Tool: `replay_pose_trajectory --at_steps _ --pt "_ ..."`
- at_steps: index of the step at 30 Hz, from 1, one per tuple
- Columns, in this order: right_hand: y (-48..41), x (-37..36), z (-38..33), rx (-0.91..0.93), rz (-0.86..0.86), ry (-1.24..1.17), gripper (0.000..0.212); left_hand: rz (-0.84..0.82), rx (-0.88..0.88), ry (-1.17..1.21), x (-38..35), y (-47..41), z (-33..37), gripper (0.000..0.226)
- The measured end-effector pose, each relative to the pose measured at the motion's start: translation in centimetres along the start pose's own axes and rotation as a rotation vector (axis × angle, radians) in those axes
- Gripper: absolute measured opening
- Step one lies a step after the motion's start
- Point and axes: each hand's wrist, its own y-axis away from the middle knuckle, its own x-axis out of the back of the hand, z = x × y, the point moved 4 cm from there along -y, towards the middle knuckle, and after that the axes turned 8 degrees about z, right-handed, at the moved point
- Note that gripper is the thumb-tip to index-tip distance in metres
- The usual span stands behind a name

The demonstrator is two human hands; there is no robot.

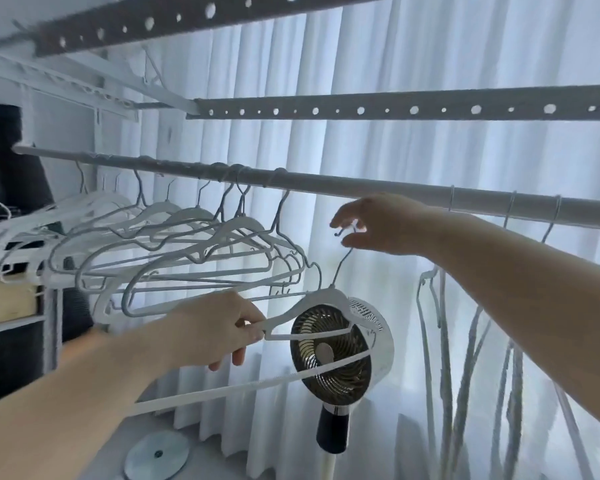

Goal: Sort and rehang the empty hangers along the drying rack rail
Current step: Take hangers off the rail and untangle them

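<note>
Hands hold one white hanger (326, 294) below the rail (326, 183): left hand (215, 327) grips its shoulder, right hand (378, 223) pinches its hook (344, 259); other hangers (194, 251) hang left.

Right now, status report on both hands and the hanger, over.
Left hand: grip on white hanger, at its shoulder. Right hand: pinching hook, below rail, not yet hung. Bunched hangers close on the left.

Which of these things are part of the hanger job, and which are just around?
Job: held hanger, left hand gripping its arm, right hand pinching its hook, rail, hung hangers.
Just around: fan, curtain, perforated bars, round metal disc.
</note>
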Motion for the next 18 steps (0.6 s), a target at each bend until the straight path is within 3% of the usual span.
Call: replay_pose_trajectory --at_steps 4,12,15,18 --pt "-0.2 -1.1 -0.8 -0.016 -0.107 -0.26 0.024 -0.012 0.025 -0.017 0.5 2.2 -0.9 0.023" --pt "2.0 -1.1 -2.8 -0.102 -0.352 -0.565 0.024 -0.082 0.056 0.032 0.8 4.3 -3.3 0.026" --pt "2.5 -0.8 -4.1 -0.167 -0.341 -0.637 0.025 -0.048 0.051 0.022 1.3 5.0 -4.2 0.009" --pt "2.9 -0.8 -5.8 -0.232 -0.322 -0.658 0.026 0.047 0.04 -0.008 1.9 6.2 -5.1 0.033"
